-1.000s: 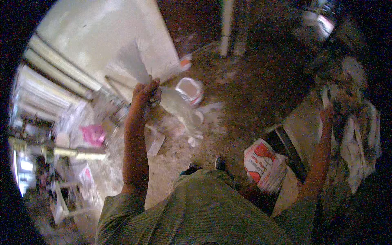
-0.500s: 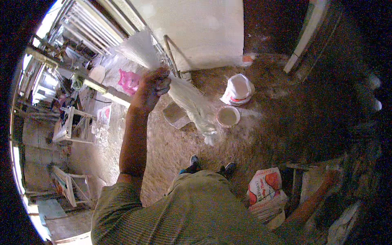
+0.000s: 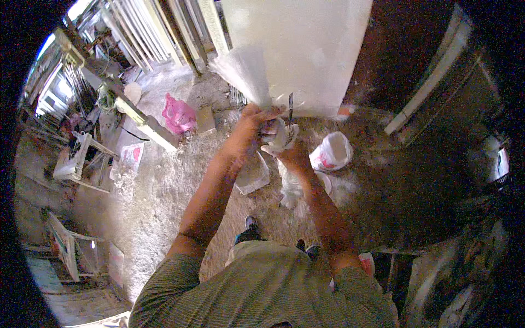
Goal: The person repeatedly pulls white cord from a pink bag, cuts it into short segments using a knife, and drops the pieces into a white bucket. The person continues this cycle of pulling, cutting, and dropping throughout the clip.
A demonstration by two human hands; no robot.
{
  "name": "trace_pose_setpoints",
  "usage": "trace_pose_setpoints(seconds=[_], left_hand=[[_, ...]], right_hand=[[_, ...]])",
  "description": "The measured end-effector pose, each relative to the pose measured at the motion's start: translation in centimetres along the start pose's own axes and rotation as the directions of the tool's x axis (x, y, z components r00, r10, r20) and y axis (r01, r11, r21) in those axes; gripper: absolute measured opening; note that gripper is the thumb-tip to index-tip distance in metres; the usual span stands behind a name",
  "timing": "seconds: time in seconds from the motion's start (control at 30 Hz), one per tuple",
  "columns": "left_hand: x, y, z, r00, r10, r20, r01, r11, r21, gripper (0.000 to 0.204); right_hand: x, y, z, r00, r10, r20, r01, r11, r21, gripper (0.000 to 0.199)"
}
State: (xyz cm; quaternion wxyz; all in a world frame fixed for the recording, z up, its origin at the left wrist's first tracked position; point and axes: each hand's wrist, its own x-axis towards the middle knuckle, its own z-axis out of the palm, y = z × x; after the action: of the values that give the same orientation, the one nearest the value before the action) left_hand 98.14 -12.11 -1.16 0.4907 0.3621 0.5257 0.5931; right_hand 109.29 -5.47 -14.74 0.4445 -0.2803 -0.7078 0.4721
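Both my hands are raised together in front of a white panel (image 3: pixel 311 49). My left hand (image 3: pixel 250 124) is closed round the neck of a clear plastic bag (image 3: pixel 246 71), whose loose top fans out upward above the fist. My right hand (image 3: pixel 289 153) grips the bag's whitish lower part just beside the left hand, and a thin dark blade-like tool (image 3: pixel 290 106) sticks up between the hands; which hand holds it I cannot tell. Below my hands a white bucket (image 3: pixel 331 152) stands on the dusty floor.
A pink plastic bag (image 3: pixel 178 115) and a pale block (image 3: pixel 205 119) lie on the floor at the left. A long plank (image 3: pixel 143 121) and wooden frames (image 3: pixel 76 164) stand further left. A flat whitish piece (image 3: pixel 252 176) lies under my arms. My shoes (image 3: pixel 250 227) show below.
My right hand has come up from the low right and joined the left on the bag. The view has swung so the white panel now sits straight ahead.
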Motion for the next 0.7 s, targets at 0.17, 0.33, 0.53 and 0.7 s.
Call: trace_pose_setpoints(seconds=[0.17,0.33,0.53,0.7], left_hand=[[0.8,5.2,-11.1,0.993,0.102,-0.055,-0.109,0.984,-0.144,0.024],[2.1,5.4,-21.3,0.964,0.136,-0.227,-0.233,0.842,-0.486,0.021],[6.4,-3.0,-37.0,0.965,0.23,0.123,0.045,0.317,-0.947,0.033],[5.5,-8.4,-40.4,0.965,-0.245,0.094,0.232,0.626,-0.745,0.05]], right_hand=[[6.1,4.5,9.8,0.989,0.149,0.026,-0.138,0.961,-0.242,0.044],[10.9,8.3,12.4,0.991,-0.086,-0.106,0.043,0.933,-0.358,0.044],[19.2,3.5,12.8,0.97,-0.238,0.054,0.227,0.795,-0.563,0.061],[24.0,-1.9,15.6,0.957,-0.16,0.242,0.266,0.816,-0.513,0.058]])
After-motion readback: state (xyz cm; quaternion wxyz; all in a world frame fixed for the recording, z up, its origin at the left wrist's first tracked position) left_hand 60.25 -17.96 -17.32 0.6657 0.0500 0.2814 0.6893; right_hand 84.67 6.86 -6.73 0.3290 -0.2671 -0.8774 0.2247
